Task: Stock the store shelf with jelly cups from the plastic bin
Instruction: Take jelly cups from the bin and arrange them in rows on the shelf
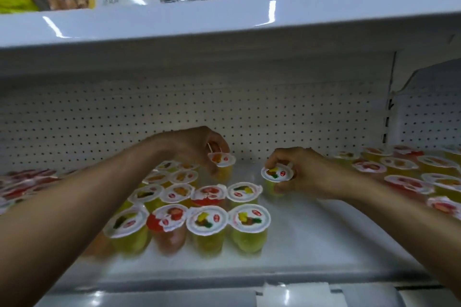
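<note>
both forearms reach in over the shelf lip [224, 279], each hand carrying one jelly cup. left hand [197, 147] pinches a cup [222, 161] by its lid rim, fingers curled round it from above and behind; right hand [301, 169] grips another cup [277, 175] the same way, fingertips on the far side, thumb under the body. both cups look just above or barely touching the shelf; i cannot tell which.

below and nearer than the left fingers stand rows of cups [207, 209] already placed. more cups [404, 169] sit beyond the right wrist. bare shelf lies between the two hands and under the right fingers. no bin is in view.

step in hand, as i judge it: setting these two down behind the rows. next move calls for lowering each upright, snug beside its neighbour, then letting go without tipping it.
</note>
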Available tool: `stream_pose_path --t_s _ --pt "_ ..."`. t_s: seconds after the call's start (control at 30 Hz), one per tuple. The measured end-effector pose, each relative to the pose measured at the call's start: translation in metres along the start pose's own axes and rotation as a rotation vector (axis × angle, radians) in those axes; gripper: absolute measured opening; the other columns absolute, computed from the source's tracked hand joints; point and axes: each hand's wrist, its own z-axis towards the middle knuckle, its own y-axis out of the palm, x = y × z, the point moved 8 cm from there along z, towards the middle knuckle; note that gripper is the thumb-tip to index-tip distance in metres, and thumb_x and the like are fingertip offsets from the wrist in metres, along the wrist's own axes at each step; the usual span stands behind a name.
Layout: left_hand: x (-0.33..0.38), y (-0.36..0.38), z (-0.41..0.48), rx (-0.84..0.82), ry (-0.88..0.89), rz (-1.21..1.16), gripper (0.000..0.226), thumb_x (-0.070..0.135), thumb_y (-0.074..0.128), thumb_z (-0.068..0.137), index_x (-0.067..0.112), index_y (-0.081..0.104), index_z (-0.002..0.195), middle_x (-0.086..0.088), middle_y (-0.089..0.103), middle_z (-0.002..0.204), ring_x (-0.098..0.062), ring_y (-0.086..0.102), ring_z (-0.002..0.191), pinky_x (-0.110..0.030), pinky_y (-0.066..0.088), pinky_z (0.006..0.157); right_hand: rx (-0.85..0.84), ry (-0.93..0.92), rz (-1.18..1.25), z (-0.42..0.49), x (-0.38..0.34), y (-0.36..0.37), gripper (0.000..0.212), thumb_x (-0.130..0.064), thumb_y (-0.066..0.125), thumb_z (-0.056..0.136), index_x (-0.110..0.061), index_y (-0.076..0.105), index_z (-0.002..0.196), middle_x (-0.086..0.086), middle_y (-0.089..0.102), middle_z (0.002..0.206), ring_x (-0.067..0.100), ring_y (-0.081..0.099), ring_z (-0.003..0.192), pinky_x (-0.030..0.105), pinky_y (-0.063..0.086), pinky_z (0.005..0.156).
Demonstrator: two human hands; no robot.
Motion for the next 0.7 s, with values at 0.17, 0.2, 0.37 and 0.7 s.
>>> stream_pose_path --t_s 0.17,0.2,0.37,0.7 --pt "-0.019 0.026 0.013 -0.203 0.010 0.032 0.055 0.013 0.086 0.070 0.037 0.056 0.110 0.014 0.060 0.110 -0.010 0.060 0.106 -0.033 0.053 0.093 -0.111 -0.031 0.120 0.029 -0.005 0.025 0.033 -0.032 0.083 0.072 -0.032 0.068 0.101 -0.016 0.066 0.101 0.004 0.062 0.094 0.029 0.054 0.084" --pt "-0.020 0.028 0.014 -0.229 0.018 0.035 0.055 0.011 0.085 0.071 0.037 0.056 0.111 0.012 0.061 0.111 -0.012 0.060 0.108 -0.032 0.053 0.094 -0.139 -0.022 0.158 0.032 -0.006 0.028 0.033 -0.031 0.082 0.073 -0.031 0.069 0.103 -0.015 0.066 0.103 0.004 0.062 0.096 0.030 0.054 0.087" --pt "-0.020 0.021 0.007 -0.275 0.044 -0.085 0.036 0.007 0.073 0.084 0.040 0.060 0.093 0.004 0.067 0.106 -0.016 0.064 0.103 -0.034 0.052 0.094 -0.225 0.067 0.344 0.039 -0.004 0.034 0.035 -0.009 0.069 0.081 -0.030 0.071 0.109 -0.008 0.069 0.112 0.008 0.064 0.104 0.029 0.054 0.091" --pt "-0.022 0.015 0.009 -0.237 0.042 -0.084 0.022 0.016 0.069 0.088 0.023 0.065 0.109 0.001 0.072 0.102 -0.010 0.066 0.091 -0.026 0.054 0.084 -0.244 0.187 0.592 0.044 -0.005 0.049 0.029 -0.002 0.061 0.090 -0.014 0.069 0.115 0.003 0.073 0.108 0.015 0.069 0.100 0.024 0.054 0.087"
